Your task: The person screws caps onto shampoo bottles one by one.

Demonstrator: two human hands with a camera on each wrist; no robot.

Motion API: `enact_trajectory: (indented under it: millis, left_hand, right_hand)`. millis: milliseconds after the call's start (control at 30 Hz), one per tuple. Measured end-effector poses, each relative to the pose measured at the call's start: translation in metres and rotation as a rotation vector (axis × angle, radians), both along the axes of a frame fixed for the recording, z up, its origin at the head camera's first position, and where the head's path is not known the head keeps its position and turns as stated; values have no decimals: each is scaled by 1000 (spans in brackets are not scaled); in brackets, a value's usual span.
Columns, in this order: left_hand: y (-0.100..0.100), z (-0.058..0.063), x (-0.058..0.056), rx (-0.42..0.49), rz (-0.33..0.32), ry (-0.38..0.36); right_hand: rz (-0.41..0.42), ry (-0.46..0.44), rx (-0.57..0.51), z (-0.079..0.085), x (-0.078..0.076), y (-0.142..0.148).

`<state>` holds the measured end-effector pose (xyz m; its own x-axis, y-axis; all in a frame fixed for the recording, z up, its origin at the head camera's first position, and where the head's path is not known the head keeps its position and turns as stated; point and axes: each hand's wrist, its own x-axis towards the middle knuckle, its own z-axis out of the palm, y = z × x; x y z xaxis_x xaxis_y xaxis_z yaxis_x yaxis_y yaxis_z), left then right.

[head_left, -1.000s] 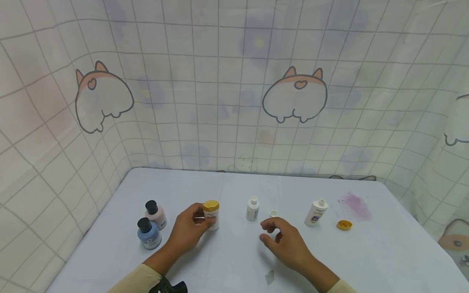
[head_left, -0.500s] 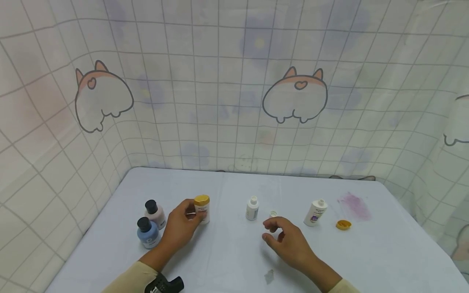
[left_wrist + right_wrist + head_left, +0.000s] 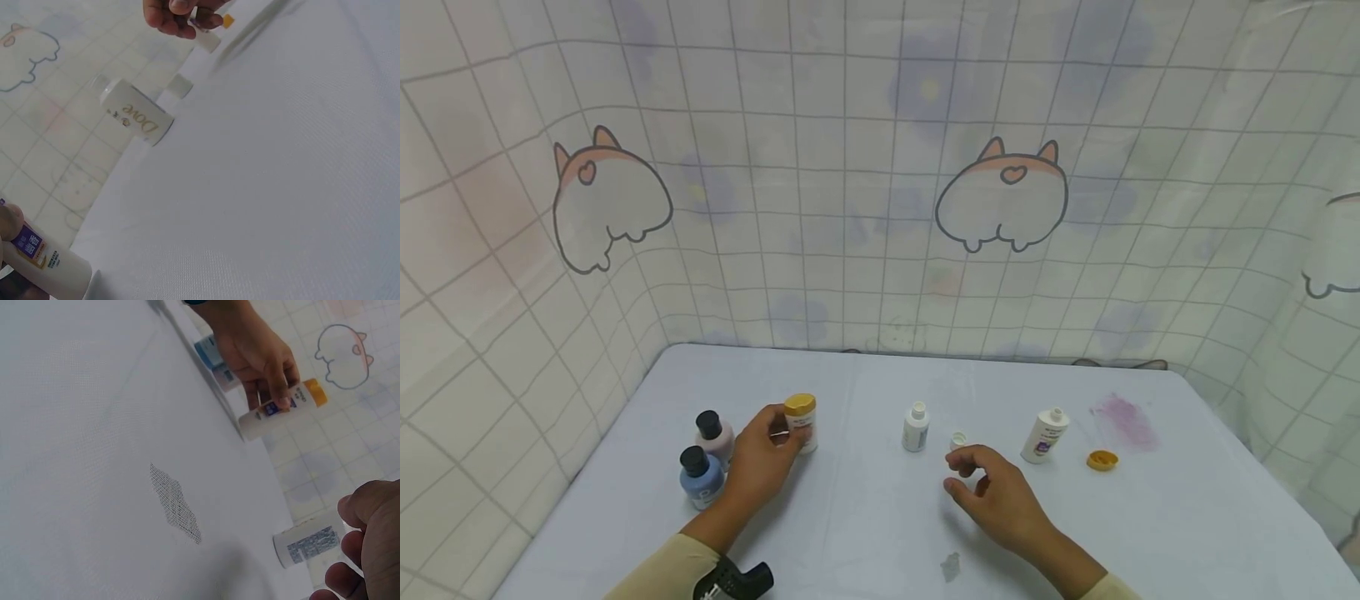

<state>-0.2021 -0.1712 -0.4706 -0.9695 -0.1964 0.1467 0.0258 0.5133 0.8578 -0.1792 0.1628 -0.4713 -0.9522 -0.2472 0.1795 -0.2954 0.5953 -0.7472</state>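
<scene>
My left hand (image 3: 758, 460) grips a white bottle with a yellow cap (image 3: 801, 406), fingers behind it and thumb across the front. In the right wrist view this bottle (image 3: 253, 425) stands upright by the table with its purple label under the thumb. My right hand (image 3: 1000, 502) hovers over the table, fingers loosely curved and holding nothing. Just beyond its fingertips lies a small white cap (image 3: 958, 441). An uncapped white Dove bottle (image 3: 915, 428) stands between the hands; its lettering shows in the left wrist view.
A blue bottle (image 3: 702, 479) and a pale pink bottle (image 3: 713, 437), both black-capped, stand left of my left hand. On the right are another uncapped white bottle (image 3: 1044, 437) and a loose yellow cap (image 3: 1102, 460). A patterned curtain (image 3: 865, 183) hangs behind the table.
My left hand has moved left with the yellow-capped bottle, closer to the blue and pink bottles. My right hand has drifted slightly right, showing more of the small white cap.
</scene>
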Motion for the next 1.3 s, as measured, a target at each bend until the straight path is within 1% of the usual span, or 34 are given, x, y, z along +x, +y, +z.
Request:
enact_trajectory:
  millis: [233,400,733,900,1100,1233,1300]
  left_hand:
    - [-2,-3,-3,4,24,13]
    - [-4,-3,-2,14,37,15]
    - [-6,-7,-3,-2,75,10]
    - [-5,-7,-3,-6,77,6]
    - [-4,-6,-2,-47,70,-13]
    - [-3,-3,0,-70,67,11]
    - [-2,-1,2,-79,66,36]
  right_hand:
    - [-3,-3,-10,0,-2,2]
    - [-11,7,-10,-1,-4,4]
    - [-35,-28,-13,-2,-6,8]
    - [-51,-45,-3,-3,-7,10]
    - [-54,-48,8,-3,-8,13]
    - [-57,-60,17,-2,-9,14]
    - [-59,-62,18,-1,-9,14]
